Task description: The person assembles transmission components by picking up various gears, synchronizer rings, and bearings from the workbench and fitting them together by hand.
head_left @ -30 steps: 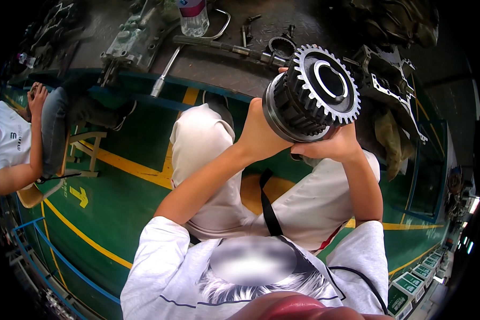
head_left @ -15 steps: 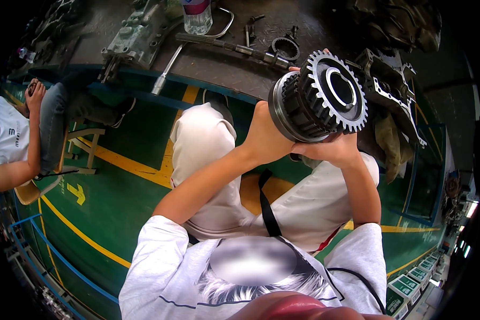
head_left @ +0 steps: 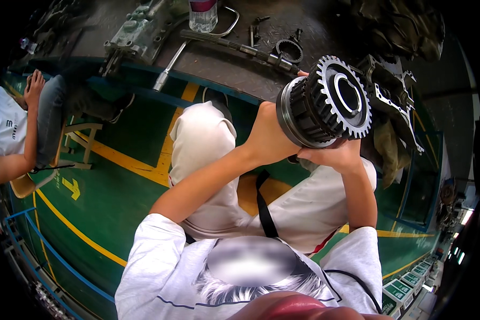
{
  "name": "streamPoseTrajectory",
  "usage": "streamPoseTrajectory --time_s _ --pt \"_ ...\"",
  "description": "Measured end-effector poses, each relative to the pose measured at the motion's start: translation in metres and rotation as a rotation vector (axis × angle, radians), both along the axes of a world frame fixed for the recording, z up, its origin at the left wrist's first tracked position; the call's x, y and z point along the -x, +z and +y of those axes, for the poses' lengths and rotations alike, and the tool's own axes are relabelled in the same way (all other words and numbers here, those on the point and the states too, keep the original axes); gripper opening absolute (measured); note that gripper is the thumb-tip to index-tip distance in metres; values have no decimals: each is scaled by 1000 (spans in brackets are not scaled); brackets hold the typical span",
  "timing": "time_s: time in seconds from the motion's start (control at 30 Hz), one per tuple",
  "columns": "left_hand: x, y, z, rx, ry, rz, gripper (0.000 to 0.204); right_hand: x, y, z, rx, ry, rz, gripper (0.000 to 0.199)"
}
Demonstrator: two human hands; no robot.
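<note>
A heavy metal gear assembly (head_left: 308,114), a toothed gear stacked on a ribbed drum with a smooth ring, is held up above my right knee near the bench edge. My left hand (head_left: 272,134) wraps round its smooth-ring end; most of those fingers are hidden behind it. Under the near side, my right hand (head_left: 336,155) supports it with the thumb pressed along the lower rim. The gear's toothed face and central bore are tilted toward the upper right. Just beyond it on the bench lies a splined shaft (head_left: 234,47).
On the dark metal bench (head_left: 218,69) are a ratchet wrench (head_left: 172,66), a toothed ring (head_left: 289,51), bolts, a water bottle (head_left: 203,17) and a grey casting (head_left: 130,37). A housing (head_left: 386,88) stands at right. Another person (head_left: 16,128) sits at left.
The gear assembly has shifted slightly right and its gear face has turned a little more to the right. Both hands keep hold. The seated person's hand has moved slightly.
</note>
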State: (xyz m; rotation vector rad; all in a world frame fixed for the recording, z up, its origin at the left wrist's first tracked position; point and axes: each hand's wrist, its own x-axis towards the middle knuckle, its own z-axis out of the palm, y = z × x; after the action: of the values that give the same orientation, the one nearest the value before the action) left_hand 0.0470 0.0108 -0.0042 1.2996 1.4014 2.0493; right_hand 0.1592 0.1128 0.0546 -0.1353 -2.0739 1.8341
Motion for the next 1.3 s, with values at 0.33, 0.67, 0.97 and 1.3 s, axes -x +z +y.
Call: streamPoseTrajectory --time_s 0.33,0.67,0.97,1.3 --pt "-3 5 1 -98 56 -102 21 3 -2 -2 -70 -96 150 97" --pt "-5 1 1 -3 13 -171 25 12 -1 5 -35 -98 204 124" --pt "0 -3 -1 68 -115 -242 31 16 14 3 50 -91 219 125" --pt "-1 3 1 44 -112 -250 35 15 14 2 -40 -207 245 126"
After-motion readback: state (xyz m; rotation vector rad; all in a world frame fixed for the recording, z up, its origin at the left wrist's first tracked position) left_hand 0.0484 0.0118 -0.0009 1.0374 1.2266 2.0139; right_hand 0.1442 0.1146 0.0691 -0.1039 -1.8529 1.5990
